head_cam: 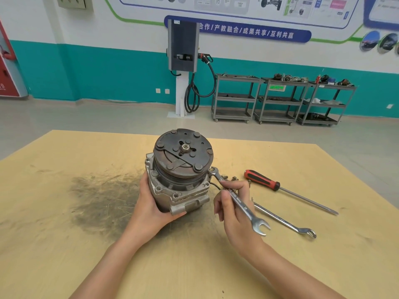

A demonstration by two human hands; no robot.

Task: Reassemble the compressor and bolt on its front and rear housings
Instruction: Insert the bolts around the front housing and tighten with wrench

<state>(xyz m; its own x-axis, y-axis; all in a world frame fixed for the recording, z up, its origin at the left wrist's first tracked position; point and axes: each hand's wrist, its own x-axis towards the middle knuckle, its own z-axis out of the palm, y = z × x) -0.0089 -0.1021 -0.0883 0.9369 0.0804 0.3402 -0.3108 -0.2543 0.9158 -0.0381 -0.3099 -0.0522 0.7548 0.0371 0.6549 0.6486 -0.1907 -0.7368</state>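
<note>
On table, upright grimy compressor (180, 169)

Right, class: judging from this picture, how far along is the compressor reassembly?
Done: the grey metal compressor stands assembled, pulley end up, housing seated. In hand: the left hand steadies the body while the right hand holds a silver combination spanner, ring end at a housing-corner bolt. Left: loose bolts lie beside it; the rear end is hidden.

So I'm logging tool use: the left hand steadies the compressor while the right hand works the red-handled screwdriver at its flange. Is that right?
Not quite. In the head view the right hand holds a wrench, its ring end at the flange. The screwdriver lies untouched on the table. The left hand does steady the compressor.
</note>
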